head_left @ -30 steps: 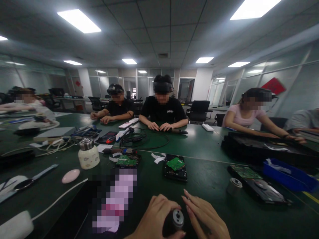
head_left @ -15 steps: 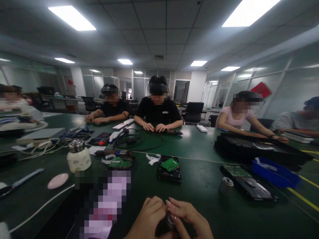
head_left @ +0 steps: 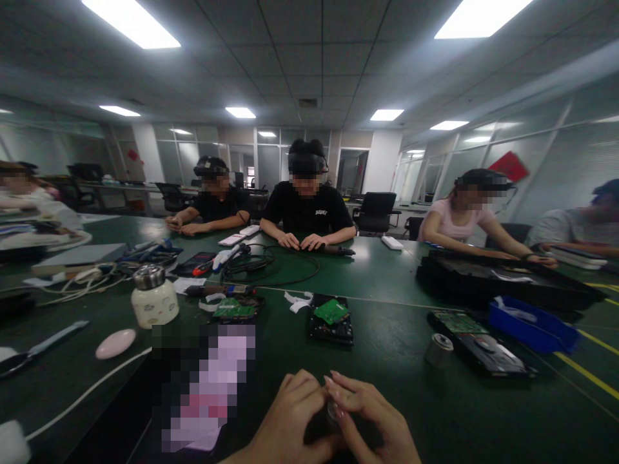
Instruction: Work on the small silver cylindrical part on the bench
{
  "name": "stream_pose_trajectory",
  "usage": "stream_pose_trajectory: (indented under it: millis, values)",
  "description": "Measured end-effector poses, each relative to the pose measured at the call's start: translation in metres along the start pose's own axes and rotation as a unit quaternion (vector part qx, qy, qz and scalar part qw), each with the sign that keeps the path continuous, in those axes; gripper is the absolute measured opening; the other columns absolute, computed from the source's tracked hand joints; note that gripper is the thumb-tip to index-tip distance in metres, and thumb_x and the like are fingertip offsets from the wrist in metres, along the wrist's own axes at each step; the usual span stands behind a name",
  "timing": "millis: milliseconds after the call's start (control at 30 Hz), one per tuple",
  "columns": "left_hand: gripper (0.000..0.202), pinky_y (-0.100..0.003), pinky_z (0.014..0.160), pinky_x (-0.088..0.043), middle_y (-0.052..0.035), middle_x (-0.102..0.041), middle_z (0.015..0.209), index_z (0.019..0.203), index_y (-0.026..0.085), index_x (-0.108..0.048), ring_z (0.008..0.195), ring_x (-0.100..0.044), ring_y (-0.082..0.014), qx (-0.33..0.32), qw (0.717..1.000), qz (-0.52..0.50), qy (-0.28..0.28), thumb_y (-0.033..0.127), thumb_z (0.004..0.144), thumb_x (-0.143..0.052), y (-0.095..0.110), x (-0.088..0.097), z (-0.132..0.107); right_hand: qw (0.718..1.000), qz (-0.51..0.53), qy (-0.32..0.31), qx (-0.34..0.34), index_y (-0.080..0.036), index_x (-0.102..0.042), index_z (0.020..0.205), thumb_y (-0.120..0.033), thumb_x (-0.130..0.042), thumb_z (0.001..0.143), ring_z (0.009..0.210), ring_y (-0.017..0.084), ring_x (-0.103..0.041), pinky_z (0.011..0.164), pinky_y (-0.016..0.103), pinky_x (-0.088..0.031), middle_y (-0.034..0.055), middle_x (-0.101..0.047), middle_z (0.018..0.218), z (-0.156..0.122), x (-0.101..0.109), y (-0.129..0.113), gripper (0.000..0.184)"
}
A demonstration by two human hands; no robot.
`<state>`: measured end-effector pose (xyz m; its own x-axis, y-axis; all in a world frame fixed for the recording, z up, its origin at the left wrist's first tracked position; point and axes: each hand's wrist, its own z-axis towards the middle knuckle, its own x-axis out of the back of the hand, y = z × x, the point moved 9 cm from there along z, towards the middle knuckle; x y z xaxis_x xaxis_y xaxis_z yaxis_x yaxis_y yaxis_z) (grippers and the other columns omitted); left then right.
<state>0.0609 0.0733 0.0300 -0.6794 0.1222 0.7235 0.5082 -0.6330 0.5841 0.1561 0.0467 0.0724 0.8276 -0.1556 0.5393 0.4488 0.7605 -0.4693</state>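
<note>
Left hand: the left hand is curled round a small metal cylinder low in front of the wearer, fingers bent and held together, much as a second ago.
Right hand: here is the change. A second ago the right hand was off to one side, leaving the cylinder's silver end in plain sight; now its fingertips are bunched over that end. I can't tell whether they pinch it or merely touch it.
Cylinder: mostly covered, a sliver showing between the two hands, above the green table. Half a second ago it looked nearly the same.
Spare cylinder: a second metal cylinder stands upright to the right, just beside an opened drive, the pair unmoved.
Beyond the hands: a black drive bearing a green board lies where it did.
Far right: a blue tray sits near the opened drive.
Left side: a cream bottle stands near a pink oval.
Across the table: a co-worker in black keeps both hands low on the tabletop.
View: everything sits further left than a second ago.
</note>
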Motion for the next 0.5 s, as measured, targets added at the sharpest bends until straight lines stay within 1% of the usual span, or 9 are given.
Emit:
stream_pose_trajectory:
  millis: [133,200,267,367,433,500]
  values:
    - [0.021,-0.034,0.075,-0.039,-0.0053,-0.066,0.091,0.091,0.015,-0.062,0.087,-0.055,-0.0222,-0.002,1.000,0.004,0.004,0.011,0.071,-0.066,0.0013,0.0003,0.0001,0.997,-0.039,-0.010,0.067,-0.023,-0.062,0.109,-0.007,-0.056,0.080,0.107,0.022,-0.062,0.087,0.032,-0.054,0.0067,-0.069,0.110,-0.0012,-0.0001,-0.0100,0.033]
    - [0.018,-0.034,0.075,-0.039,-0.0057,-0.066,0.092,0.090,0.015,-0.062,0.086,-0.055,-0.0220,-0.001,1.000,0.005,0.002,0.012,0.072,-0.065,0.0025,0.0007,0.0002,0.995,-0.060,-0.009,0.082,-0.023,-0.061,0.111,-0.007,-0.056,0.079,0.107,0.021,-0.062,0.087,0.031,-0.054,0.0058,-0.069,0.111,-0.0016,0.0001,-0.0115,0.036]
    - [0.019,-0.035,0.077,-0.039,-0.0057,-0.066,0.095,0.092,0.015,-0.062,0.088,-0.055,-0.0223,0.000,1.000,0.001,-0.006,0.013,0.074,-0.065,0.0041,0.0008,0.0003,0.994,-0.071,-0.007,0.086,-0.024,-0.062,0.111,-0.008,-0.057,0.079,0.106,0.020,-0.063,0.087,0.030,-0.054,0.0049,-0.069,0.111,-0.0016,0.0005,-0.0115,0.036]
    - [0.028,-0.037,0.078,-0.039,-0.0061,-0.066,0.098,0.100,0.017,-0.062,0.090,-0.056,-0.0238,0.011,1.000,-0.003,-0.016,0.017,0.073,-0.068,0.0044,0.0017,0.0010,0.993,-0.089,0.008,0.073,-0.023,-0.060,0.115,-0.013,-0.058,0.081,0.104,0.021,-0.064,0.089,0.032,-0.053,0.0064,-0.068,0.113,-0.0007,0.0041,-0.0089,0.036]
    - [0.032,-0.038,0.077,-0.040,-0.0070,-0.066,0.096,0.103,0.017,-0.063,0.089,-0.056,-0.0247,0.026,1.000,0.000,-0.015,0.021,0.073,-0.070,0.0029,0.0034,0.0017,0.993,-0.105,0.015,0.049,-0.024,-0.060,0.117,-0.018,-0.059,0.082,0.105,0.023,-0.064,0.090,0.037,-0.052,0.0080,-0.066,0.117,0.0003,0.0070,-0.0051,0.035]
    - [0.034,-0.038,0.077,-0.040,-0.0077,-0.066,0.094,0.105,0.017,-0.064,0.087,-0.057,-0.0253,0.035,0.999,0.001,-0.012,0.024,0.073,-0.070,0.0021,0.0051,0.0022,0.994,-0.105,0.003,0.029,-0.025,-0.062,0.113,-0.022,-0.058,0.084,0.106,0.025,-0.062,0.090,0.043,-0.051,0.0087,-0.065,0.118,0.0008,0.0069,-0.0027,0.030]
